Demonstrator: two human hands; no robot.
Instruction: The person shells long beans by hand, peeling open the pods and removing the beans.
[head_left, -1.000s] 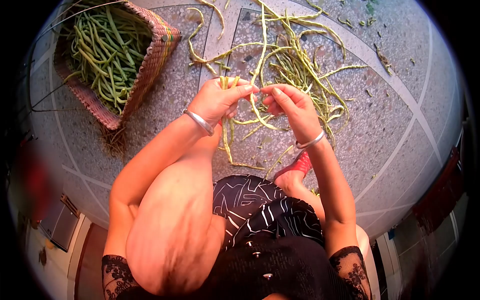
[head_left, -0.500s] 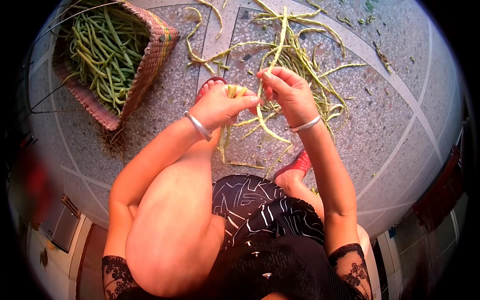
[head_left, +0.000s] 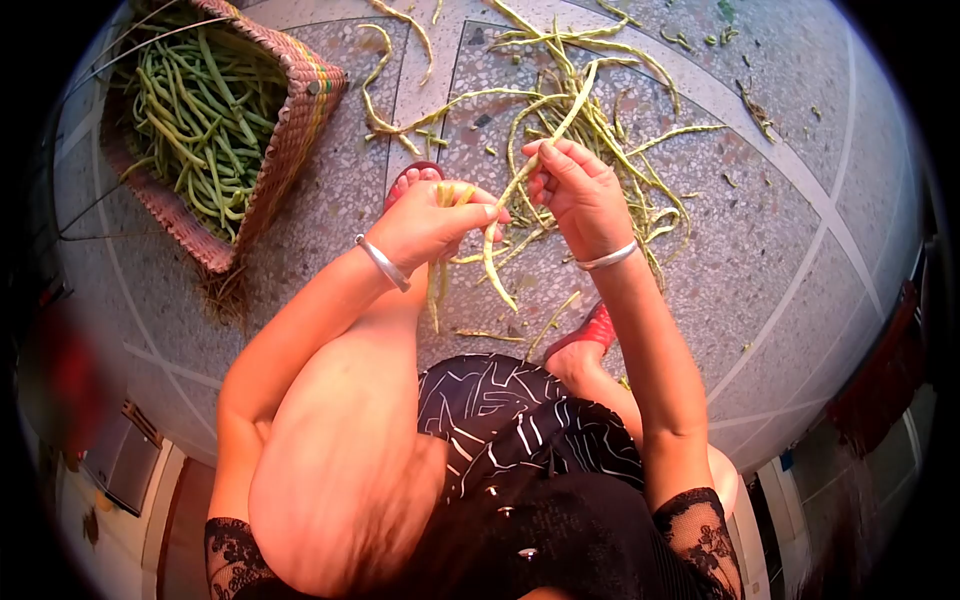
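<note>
My left hand (head_left: 432, 222) is closed round a few short bean pieces (head_left: 437, 290) that hang below it, and its thumb and finger also touch a long pale-green bean (head_left: 519, 180). That same bean runs up to my right hand (head_left: 583, 196), pinched between thumb and fingertips. Its lower end curves down below the left fingertips. Under and beyond the right hand, a loose pile of long beans (head_left: 655, 180) lies on the speckled floor. At the upper left, a woven basket (head_left: 290, 120) holds many green beans (head_left: 205, 120).
Scattered beans (head_left: 376, 95) lie between basket and pile. Bits of plant debris (head_left: 757, 112) dot the speckled floor (head_left: 740, 270) at the right. A red sandal (head_left: 597, 327) is near my right forearm, and another foot shows behind my left hand.
The right hand first moved up along the long bean and now grips it higher. The bean's lower end has swung left and downward. The view has shifted slightly.
</note>
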